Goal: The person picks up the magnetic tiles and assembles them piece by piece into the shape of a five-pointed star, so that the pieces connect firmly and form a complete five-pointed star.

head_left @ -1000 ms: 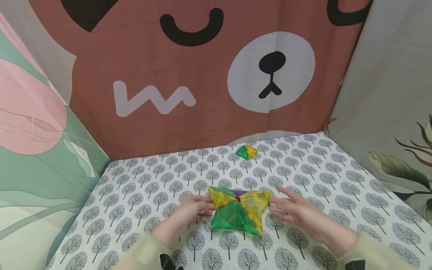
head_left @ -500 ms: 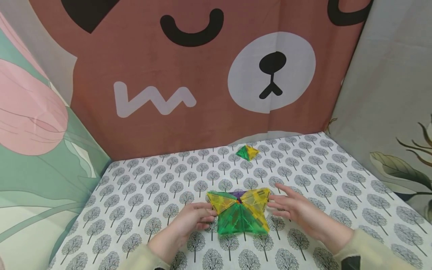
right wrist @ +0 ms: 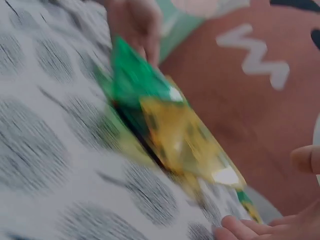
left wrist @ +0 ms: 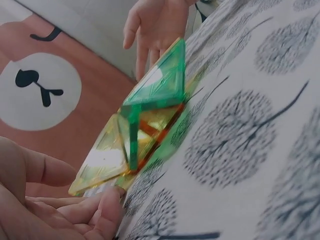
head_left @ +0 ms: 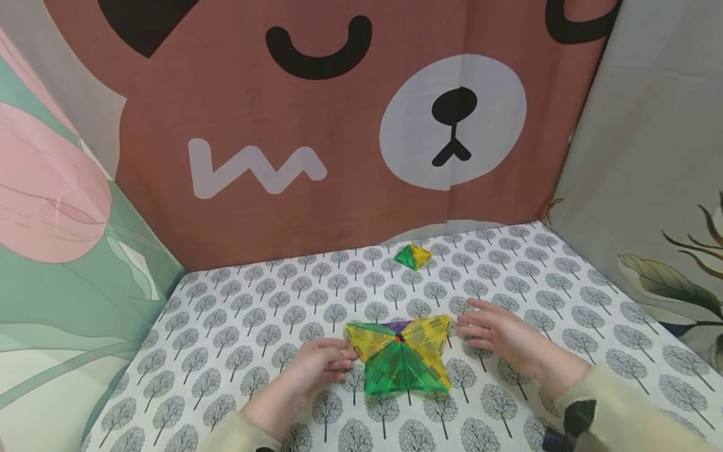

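A star-like build of translucent magnetic tiles (head_left: 408, 370), green, yellow and a bit of purple, sits on the cloth near the middle of the head view. By its left yellow corner is my left hand (head_left: 321, 370). In the left wrist view, its fingers (left wrist: 102, 212) lie under and against the yellow tile (left wrist: 107, 155), while the thumb stays apart. To the right of the build my right hand (head_left: 503, 333) hovers with spread, relaxed fingers. A gap shows between those fingers and the yellow tile (right wrist: 190, 145) in the right wrist view.
A small green and yellow tile pyramid (head_left: 413, 257) stands farther back on the white tree-print cloth (head_left: 271, 295). Behind it rises a brown bear-print curtain (head_left: 339, 220). Printed hangings (head_left: 638, 157) close off both sides.
The build has turned slightly, its green front corner shifting right, then come to rest. My right hand has drawn away to the right and back. My left hand remains by the left corner.
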The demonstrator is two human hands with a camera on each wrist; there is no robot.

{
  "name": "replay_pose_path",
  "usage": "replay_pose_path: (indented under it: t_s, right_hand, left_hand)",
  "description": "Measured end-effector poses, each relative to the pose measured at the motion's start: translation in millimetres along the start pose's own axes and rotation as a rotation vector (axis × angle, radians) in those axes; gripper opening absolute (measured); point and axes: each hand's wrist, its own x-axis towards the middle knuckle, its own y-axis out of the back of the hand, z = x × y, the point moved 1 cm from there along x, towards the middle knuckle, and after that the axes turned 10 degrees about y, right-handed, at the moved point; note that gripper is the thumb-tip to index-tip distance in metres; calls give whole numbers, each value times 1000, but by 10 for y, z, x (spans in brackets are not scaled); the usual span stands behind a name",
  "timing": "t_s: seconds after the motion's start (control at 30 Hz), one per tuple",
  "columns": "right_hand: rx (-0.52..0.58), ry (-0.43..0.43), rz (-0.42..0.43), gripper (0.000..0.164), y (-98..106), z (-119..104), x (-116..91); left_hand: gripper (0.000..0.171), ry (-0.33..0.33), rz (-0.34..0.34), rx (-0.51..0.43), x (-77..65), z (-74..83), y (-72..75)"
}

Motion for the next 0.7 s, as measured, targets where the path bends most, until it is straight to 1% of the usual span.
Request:
replay_pose_path:
  t_s: [0.17,0.27,0.33,0.5,0.6,0.7]
  right_hand:
    - [-49,-31,7,74,226,26,340]
    - [-67,-48,4,71,325,7,617]
    - [-54,-51,9,70,371,-9,812]
    - [-83,-71,42,71,430,-36,1264]
    - [-117,-86,66,72,434,-45,1479]
    - [-155,-88,71,70,432,-39,1652]
  left_hand:
    - [53,-4,32,0,132,63,134]
    - [52,15,44,-23,249,135,208]
    - [51,21,54,-32,341,186,247]
    - [51,41,100,-48,572,298,331]
    - [51,52,122,-55,692,363,353]
    - [51,57,126,-74,817,419,348]
